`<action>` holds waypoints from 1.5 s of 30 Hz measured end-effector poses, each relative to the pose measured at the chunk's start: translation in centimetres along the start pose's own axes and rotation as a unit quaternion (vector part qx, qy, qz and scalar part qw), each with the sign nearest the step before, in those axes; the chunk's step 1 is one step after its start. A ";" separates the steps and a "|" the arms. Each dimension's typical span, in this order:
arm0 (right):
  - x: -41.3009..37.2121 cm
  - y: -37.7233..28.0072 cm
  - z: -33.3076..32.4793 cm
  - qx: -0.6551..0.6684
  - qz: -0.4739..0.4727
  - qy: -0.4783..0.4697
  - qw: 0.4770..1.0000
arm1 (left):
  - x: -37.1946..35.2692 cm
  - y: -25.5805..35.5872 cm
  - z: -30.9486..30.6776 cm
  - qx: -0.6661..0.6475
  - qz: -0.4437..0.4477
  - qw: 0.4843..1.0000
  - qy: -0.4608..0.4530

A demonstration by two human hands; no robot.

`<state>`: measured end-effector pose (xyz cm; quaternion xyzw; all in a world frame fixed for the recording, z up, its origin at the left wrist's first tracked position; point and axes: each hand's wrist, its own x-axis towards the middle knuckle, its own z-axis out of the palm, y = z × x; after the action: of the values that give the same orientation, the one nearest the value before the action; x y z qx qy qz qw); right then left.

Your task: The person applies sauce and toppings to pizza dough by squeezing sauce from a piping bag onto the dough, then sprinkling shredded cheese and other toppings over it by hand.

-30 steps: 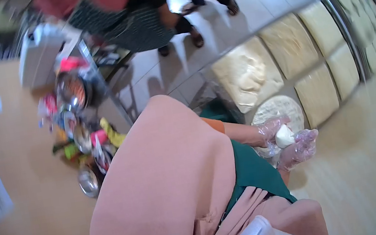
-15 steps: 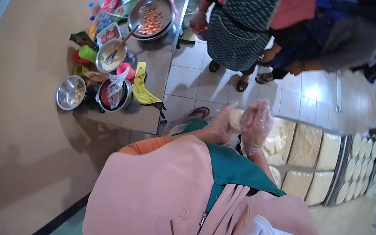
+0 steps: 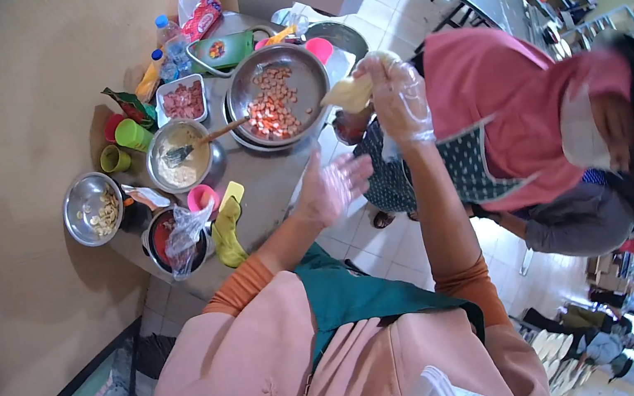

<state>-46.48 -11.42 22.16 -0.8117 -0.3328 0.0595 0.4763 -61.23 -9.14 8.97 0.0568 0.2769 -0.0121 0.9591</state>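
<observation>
The dough [image 3: 350, 95] sticks out from your right hand [image 3: 400, 100], pinched in its fingers, toward the pan [image 3: 306, 72]; your left hand [image 3: 332, 187], spread open and empty, is nearer you than the pan.

On the table [image 3: 258, 189], pan [image 3: 306, 74] of chopped pieces; from it, tray [image 3: 161, 105] at nine o'clock, bowl [image 3: 153, 165] with spatula [image 3: 218, 133] inside at eight, left hand [image 3: 332, 187] at five, dough [image 3: 350, 97] in right hand [image 3: 401, 101] at three, co-worker [image 3: 490, 127] beyond.

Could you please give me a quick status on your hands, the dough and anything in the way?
Left hand open, nothing in it. Right hand holding dough, seen beside the pan. Co-worker close by, possibly in the way.
</observation>
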 end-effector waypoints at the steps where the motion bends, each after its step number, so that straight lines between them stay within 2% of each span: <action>1: 2.4 1.0 0.4 -0.025 -0.046 -0.012 0.999 | 1.0 0.1 -1.6 0.023 -0.022 0.999 -0.013; 2: 4.8 2.5 0.7 -0.046 -0.091 -0.032 0.994 | 1.5 0.5 -2.6 0.040 -0.040 0.998 -0.020; 3: 6.9 3.8 0.9 -0.033 -0.108 -0.056 0.992 | 1.6 1.1 -2.9 0.068 -0.073 0.994 0.045; 4: 8.1 4.7 1.4 -0.017 -0.119 -0.084 0.989 | 1.0 0.9 -3.9 0.082 -0.066 0.992 0.069; 6: 9.6 2.7 1.8 0.141 0.032 -0.089 0.985 | 0.2 1.4 -5.4 0.129 -0.055 0.984 0.111; 8: 11.4 2.7 2.0 0.169 0.074 -0.096 0.978 | -0.6 1.7 -7.5 0.091 -0.030 0.987 0.129; 11: 12.0 2.2 2.3 0.174 0.127 -0.161 0.963 | -1.0 1.1 -10.7 0.048 -0.005 0.983 0.177; 16: 7.4 -0.2 6.7 0.277 0.064 -0.307 0.908 | -2.7 0.3 -12.6 -0.004 0.108 0.959 0.264; 18: 6.4 2.0 10.8 0.235 0.042 -0.383 0.892 | -2.6 -0.2 -14.2 -0.033 0.175 0.941 0.287; 20: 3.8 -0.6 13.7 0.215 0.137 -0.433 0.865 | -3.2 -0.1 -14.9 -0.059 0.221 0.919 0.322; 22: 1.1 0.9 18.4 0.252 0.027 -0.470 0.845 | -4.4 -0.1 -15.3 -0.073 0.264 0.896 0.349; 24: -1.0 -0.9 21.3 0.175 -0.031 -0.482 0.858 | -5.8 -0.1 -15.8 -0.087 0.306 0.880 0.352; 25: -1.7 -1.9 22.2 0.191 -0.070 -0.481 0.853 | -6.2 0.1 -16.0 -0.094 0.328 0.871 0.352; 26: -2.3 -2.8 23.0 0.207 -0.108 -0.479 0.846 | -6.9 0.9 -15.1 0.057 0.323 0.832 0.448; 27: -3.1 -2.9 24.5 0.200 -0.129 -0.468 0.851 | -7.7 2.1 -13.5 0.205 0.307 0.764 0.529; 28: -3.5 -2.9 25.7 0.197 -0.131 -0.470 0.850 | -7.8 2.7 -14.8 0.457 0.403 0.566 0.555; 29: -3.8 -3.3 26.7 0.194 -0.133 -0.471 0.850 | -7.9 3.2 -16.2 0.609 0.432 0.231 0.624; 32: -4.4 -4.1 28.3 0.148 -0.161 -0.484 0.847 | -8.5 7.2 -18.8 0.721 0.261 0.217 0.605; 35: -3.6 -5.1 28.2 0.151 -0.178 -0.483 0.844 | -9.8 9.9 -19.4 0.766 0.224 0.216 0.563; 38: -2.8 -5.7 27.4 0.156 -0.163 -0.485 0.845 | -12.5 11.9 -15.0 0.783 0.168 0.186 0.569; 39: -2.6 -5.8 27.5 0.182 -0.164 -0.483 0.841 | -13.6 12.3 -14.5 0.770 0.168 0.155 0.596; 41: -2.5 -5.6 27.7 0.236 -0.162 -0.478 0.830 | -16.4 12.0 -12.4 0.715 0.302 0.227 0.588; 42: -2.6 -5.5 27.9 0.243 -0.132 -0.493 0.825 | -17.9 11.8 -11.1 0.682 0.365 0.260 0.578; 44: -3.1 -5.2 28.1 0.255 -0.070 -0.522 0.811 | -20.8 11.6 -9.4 0.705 0.317 0.279 0.569; 45: -3.4 -4.8 28.5 0.244 -0.087 -0.523 0.812 | -22.0 11.5 -8.7 0.717 0.292 0.288 0.564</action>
<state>-63.23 8.98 9.93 -0.4829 -0.5754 0.5123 0.4163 -83.81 3.06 14.57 0.7916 0.5953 0.1098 0.0829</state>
